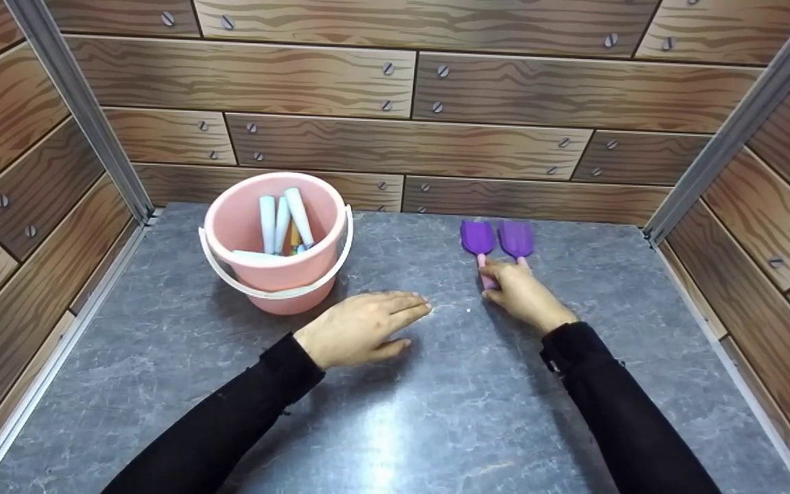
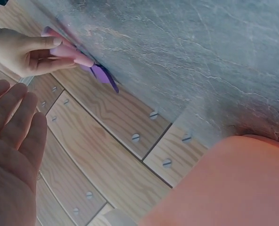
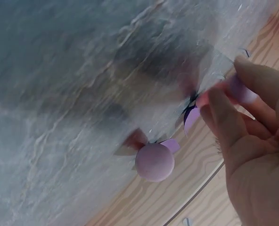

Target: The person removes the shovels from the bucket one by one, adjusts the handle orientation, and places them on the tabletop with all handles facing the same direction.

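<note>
Two small toy shovels with purple blades and pink handles lie side by side near the back wall. My right hand (image 1: pixel 524 293) pinches the handle of the left shovel (image 1: pixel 477 237) between thumb and fingers. Just beside it is the second shovel (image 1: pixel 517 239), its handle partly covered by that hand; in the right wrist view the rounded handle end (image 3: pixel 154 162) shows. My left hand (image 1: pixel 364 328) hovers over the table, fingers extended and holding nothing, to the right of a pink bucket (image 1: pixel 275 274).
Several pale blue tapered sticks (image 1: pixel 268 223) stand or lie inside the bucket, with small orange and blue pieces among them. Its white carrying handle (image 1: pixel 285 293) hangs down in front. Wood-patterned walls (image 1: pixel 326 79) enclose the grey marbled tabletop (image 1: pixel 395 261) at the back and sides.
</note>
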`<state>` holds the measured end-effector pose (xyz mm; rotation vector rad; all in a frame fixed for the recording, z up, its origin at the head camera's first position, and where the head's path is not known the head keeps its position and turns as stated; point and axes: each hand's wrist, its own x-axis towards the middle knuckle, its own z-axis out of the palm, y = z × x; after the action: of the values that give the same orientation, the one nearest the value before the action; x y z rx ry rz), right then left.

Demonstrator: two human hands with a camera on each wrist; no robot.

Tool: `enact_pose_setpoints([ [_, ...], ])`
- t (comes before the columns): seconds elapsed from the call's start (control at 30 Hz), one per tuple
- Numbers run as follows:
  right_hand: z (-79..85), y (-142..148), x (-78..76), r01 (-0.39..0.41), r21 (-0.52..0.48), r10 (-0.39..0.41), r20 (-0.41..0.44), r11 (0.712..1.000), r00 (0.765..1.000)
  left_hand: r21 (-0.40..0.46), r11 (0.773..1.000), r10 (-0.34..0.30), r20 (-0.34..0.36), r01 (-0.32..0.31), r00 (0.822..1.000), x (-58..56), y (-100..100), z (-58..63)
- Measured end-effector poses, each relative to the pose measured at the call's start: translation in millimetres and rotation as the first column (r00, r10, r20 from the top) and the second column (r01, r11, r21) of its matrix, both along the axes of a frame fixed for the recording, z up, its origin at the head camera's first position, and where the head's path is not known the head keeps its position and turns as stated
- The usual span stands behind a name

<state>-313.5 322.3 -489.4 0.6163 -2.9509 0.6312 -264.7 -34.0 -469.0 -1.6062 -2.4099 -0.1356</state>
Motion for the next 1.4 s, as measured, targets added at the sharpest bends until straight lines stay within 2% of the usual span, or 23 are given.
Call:
enact_pose_setpoints([
  [0.23,-4.0,1.1,0.2,-0.026,0.025,0.027,-0.005,0.999,1.0,0.004,1.0,0.006,0.013,-0.006,1.0,0.3,0.1,-0.6],
  [0.53,4.4,1.6,-0.8,-0.011,0.035,0.01,0.034,0.999,0.999,0.014,1.0,0.01,0.042,-0.011,0.999,-1.4,-0.1,4.7],
  [0.63,11.3,2.0,1.2,0.004,0.024,-0.004,0.016,1.0,1.0,0.03,0.999,0.025,0.032,-0.026,0.999,-3.1,-2.2,10.8],
  [0.77,23.7,0.9,8.5,0.006,0.003,-0.006,-0.05,1.0,0.999,0.068,0.996,0.059,-0.003,-0.059,0.998,-5.6,-6.7,21.4],
  [0.97,40.8,-5.2,19.1,0.018,-0.005,-0.019,-0.099,1.0,0.995,0.116,0.985,0.133,-0.024,-0.129,0.991,-8.1,-13.3,38.2],
  [1.13,51.8,-11.5,29.0,0.004,0.031,0.0,-0.124,1.0,0.992,0.119,0.97,0.211,0.005,-0.21,0.977,-8.9,-17.8,52.4],
  [1.4,63.6,-24.0,45.5,-0.03,0.126,0.055,-0.201,0.992,0.978,0.096,0.938,0.323,0.097,-0.332,0.941,-16.5,-26.7,75.0],
])
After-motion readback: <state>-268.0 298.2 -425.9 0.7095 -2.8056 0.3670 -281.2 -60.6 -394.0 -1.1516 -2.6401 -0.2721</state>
